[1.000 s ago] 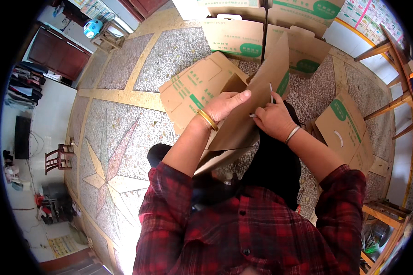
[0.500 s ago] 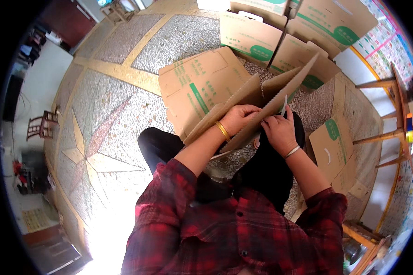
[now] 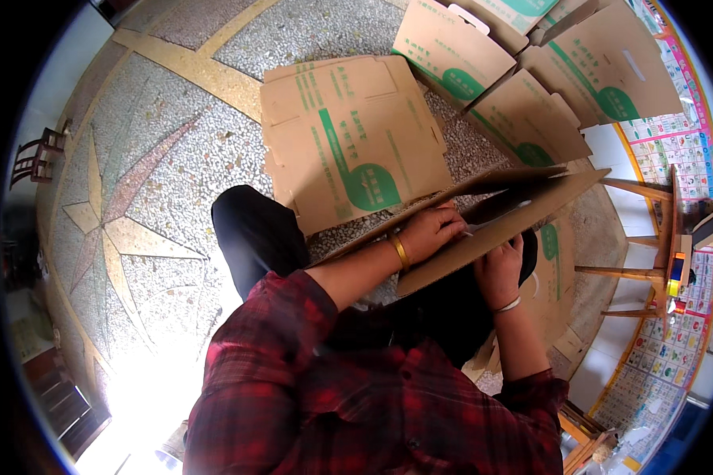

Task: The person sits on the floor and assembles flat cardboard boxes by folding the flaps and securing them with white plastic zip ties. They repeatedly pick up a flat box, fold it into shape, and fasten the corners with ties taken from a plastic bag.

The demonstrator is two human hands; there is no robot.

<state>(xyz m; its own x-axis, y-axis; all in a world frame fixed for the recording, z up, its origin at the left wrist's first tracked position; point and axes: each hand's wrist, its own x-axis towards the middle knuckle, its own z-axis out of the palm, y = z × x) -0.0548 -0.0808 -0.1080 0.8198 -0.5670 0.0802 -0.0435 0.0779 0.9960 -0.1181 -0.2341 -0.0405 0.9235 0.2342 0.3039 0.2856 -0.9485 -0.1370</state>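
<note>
A part-folded brown carton (image 3: 503, 237) stands tilted over the person's lap. The left hand (image 3: 433, 231) is inside, fingers curled nearly closed beside a white strip (image 3: 468, 233); grip cannot be told. The right hand (image 3: 499, 273) has bent fingers against the outer face, grip likewise unclear. Ahead, a flat carton (image 3: 293, 190) and standing cartons (image 3: 523, 117) bear green lettering and rounded green labels.

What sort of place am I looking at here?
Probably a room in a home, judging by the star-inlaid terrazzo floor, dark wooden chair and illustrated wall chart.
</note>
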